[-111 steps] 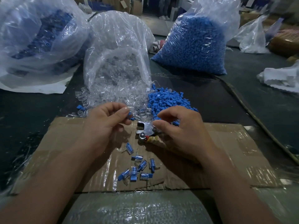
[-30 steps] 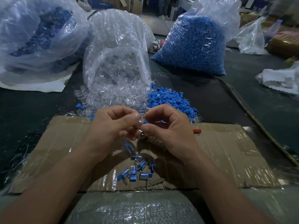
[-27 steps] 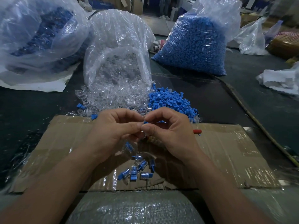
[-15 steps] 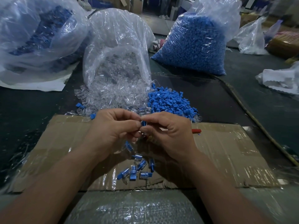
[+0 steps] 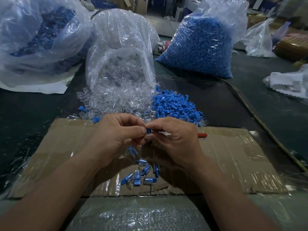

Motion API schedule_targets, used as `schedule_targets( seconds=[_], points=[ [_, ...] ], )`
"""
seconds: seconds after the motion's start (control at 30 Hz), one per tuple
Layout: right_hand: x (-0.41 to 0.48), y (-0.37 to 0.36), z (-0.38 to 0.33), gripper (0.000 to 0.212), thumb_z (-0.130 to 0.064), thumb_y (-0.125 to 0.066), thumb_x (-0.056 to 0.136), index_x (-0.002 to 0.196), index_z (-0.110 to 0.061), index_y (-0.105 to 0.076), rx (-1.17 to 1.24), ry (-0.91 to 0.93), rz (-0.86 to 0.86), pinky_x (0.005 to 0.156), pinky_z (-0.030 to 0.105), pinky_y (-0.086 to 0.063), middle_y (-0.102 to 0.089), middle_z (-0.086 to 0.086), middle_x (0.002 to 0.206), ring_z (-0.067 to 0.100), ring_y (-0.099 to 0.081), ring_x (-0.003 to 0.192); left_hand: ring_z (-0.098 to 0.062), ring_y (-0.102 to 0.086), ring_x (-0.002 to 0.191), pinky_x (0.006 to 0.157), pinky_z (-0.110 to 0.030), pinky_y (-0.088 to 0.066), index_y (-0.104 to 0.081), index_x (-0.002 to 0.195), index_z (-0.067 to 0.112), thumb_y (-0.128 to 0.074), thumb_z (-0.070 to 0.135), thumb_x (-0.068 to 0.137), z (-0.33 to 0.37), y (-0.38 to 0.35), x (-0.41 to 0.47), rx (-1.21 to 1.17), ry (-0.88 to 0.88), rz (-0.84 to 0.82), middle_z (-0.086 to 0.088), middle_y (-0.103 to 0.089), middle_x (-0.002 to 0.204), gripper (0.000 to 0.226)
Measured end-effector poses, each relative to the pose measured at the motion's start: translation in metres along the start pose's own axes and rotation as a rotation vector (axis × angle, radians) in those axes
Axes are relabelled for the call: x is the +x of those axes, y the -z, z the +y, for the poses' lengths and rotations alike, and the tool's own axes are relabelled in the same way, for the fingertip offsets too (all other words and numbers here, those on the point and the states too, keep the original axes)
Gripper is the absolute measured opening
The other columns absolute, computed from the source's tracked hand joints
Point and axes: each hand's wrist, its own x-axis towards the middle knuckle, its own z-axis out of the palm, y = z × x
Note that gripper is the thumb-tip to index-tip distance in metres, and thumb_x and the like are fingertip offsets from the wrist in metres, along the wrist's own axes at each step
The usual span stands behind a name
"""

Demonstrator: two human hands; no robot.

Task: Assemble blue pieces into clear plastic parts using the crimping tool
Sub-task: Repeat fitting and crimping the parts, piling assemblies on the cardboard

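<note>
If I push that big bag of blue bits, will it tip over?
Probably not: the bag is packed full and sits wide, so it likely feels heavy. Its thin crinkly plastic would probably dent and slip.

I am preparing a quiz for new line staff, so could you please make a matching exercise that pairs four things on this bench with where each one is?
Things:
1 bag of clear parts
2 red handle
3 single blue piece
4 assembled pieces

Places:
A pinched between left hand and right hand
B loose on the cardboard, nearer than the hands
C sticking out past the right hand
D on the dark table, spilling towards the cardboard

Pairs: 1-D, 2-C, 3-A, 4-B
</note>
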Motion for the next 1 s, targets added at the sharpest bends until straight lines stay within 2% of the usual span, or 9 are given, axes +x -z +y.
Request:
schedule_targets(
  seconds=[0.2, 0.3, 0.4, 0.47, 0.6, 0.73, 0.87, 0.93, 1.0],
  points=[
    [0.000, 0.000, -0.002, 0.021, -0.005, -0.075, 0.069, 0.090, -0.001, -0.071, -0.026, 0.001, 0.005, 0.076, 0.017, -0.050, -0.071, 0.008, 0.084, 0.010, -0.063, 0.081, -0.014, -0.061, 0.048, 0.044, -0.019, -0.049, -0.070, 0.059, 0.014, -0.067, 0.007, 0.056, -0.002, 0.003, 0.001, 0.048, 0.006, -0.022, -0.008, -0.066, 0.058, 0.008],
    [0.002, 0.001, -0.005, 0.023, -0.010, -0.075, 0.071, 0.093, -0.003, -0.071, -0.013, -0.042, -0.053, 0.077, 0.017, -0.050, -0.071, 0.004, 0.087, 0.007, -0.062, 0.082, -0.012, -0.060, 0.048, 0.046, -0.018, -0.049, -0.071, 0.059, 0.016, -0.066, 0.009, 0.057, -0.002, 0.004, 0.000, 0.063, -0.001, -0.035, -0.006, -0.065, 0.058, 0.008],
    [0.004, 0.010, -0.005, 0.034, -0.029, -0.074, 0.072, 0.102, -0.013, -0.069, -0.001, -0.209, -0.121, 0.080, 0.013, -0.047, -0.063, -0.014, 0.092, -0.003, -0.058, 0.086, -0.012, -0.060, 0.049, 0.046, -0.019, -0.050, -0.071, 0.060, 0.016, -0.066, 0.009, 0.058, -0.002, 0.006, 0.000, 0.031, -0.018, -0.022, -0.006, -0.065, 0.058, 0.009],
    [0.004, 0.019, 0.001, 0.036, -0.033, -0.075, 0.072, 0.104, -0.018, -0.068, -0.024, -0.337, -0.129, 0.079, 0.006, -0.043, -0.056, -0.027, 0.088, -0.012, -0.055, 0.087, -0.012, -0.061, 0.049, 0.046, -0.019, -0.050, -0.071, 0.060, 0.018, -0.065, 0.008, 0.059, -0.002, 0.008, 0.000, -0.001, -0.028, -0.005, -0.006, -0.065, 0.058, 0.011],
    [0.003, 0.040, 0.016, 0.028, -0.032, -0.077, 0.069, 0.095, -0.029, -0.067, -0.102, -0.536, -0.189, 0.070, 0.000, -0.040, -0.056, -0.028, 0.080, -0.019, -0.053, 0.081, -0.011, -0.061, 0.051, 0.047, -0.019, -0.051, -0.071, 0.060, 0.019, -0.063, 0.008, 0.061, -0.002, 0.015, 0.002, -0.027, -0.070, 0.033, -0.004, -0.064, 0.057, 0.014],
    [0.003, 0.053, 0.017, 0.030, -0.046, -0.077, 0.061, 0.084, -0.043, -0.057, -0.195, -0.655, -0.463, 0.063, 0.007, -0.037, -0.054, -0.026, 0.083, -0.014, -0.050, 0.080, -0.010, -0.061, 0.050, 0.047, -0.018, -0.051, -0.064, 0.068, 0.012, -0.062, 0.009, 0.061, -0.003, 0.017, 0.005, -0.033, -0.105, 0.103, -0.002, -0.064, 0.057, 0.008],
    [0.003, 0.048, 0.013, 0.077, -0.054, -0.080, 0.052, 0.119, -0.036, -0.047, -0.377, -0.650, -0.768, 0.084, 0.028, -0.043, -0.044, -0.019, 0.104, 0.004, -0.044, 0.099, -0.010, -0.062, 0.051, 0.048, -0.018, -0.051, -0.063, 0.069, 0.013, -0.062, 0.009, 0.061, -0.004, 0.017, 0.006, -0.017, -0.111, 0.125, -0.002, -0.064, 0.058, 0.009],
    [0.003, 0.044, 0.012, 0.085, -0.055, -0.080, 0.052, 0.125, -0.032, -0.042, -0.465, -0.597, -0.788, 0.089, 0.031, -0.040, -0.041, -0.014, 0.111, 0.008, -0.038, 0.103, -0.010, -0.062, 0.051, 0.048, -0.017, -0.051, -0.064, 0.069, 0.014, -0.062, 0.010, 0.060, -0.004, 0.016, 0.006, -0.014, -0.115, 0.131, -0.001, -0.065, 0.059, 0.010],
    [0.004, 0.043, 0.011, 0.080, -0.055, -0.079, 0.055, 0.123, -0.032, -0.045, -0.469, -0.583, -0.762, 0.087, 0.030, -0.040, -0.041, -0.013, 0.107, 0.008, -0.038, 0.101, -0.009, -0.062, 0.051, 0.048, -0.017, -0.051, -0.063, 0.073, 0.013, -0.061, 0.010, 0.060, -0.004, 0.015, 0.006, -0.004, -0.129, 0.142, 0.000, -0.065, 0.059, 0.014]
  ],
)
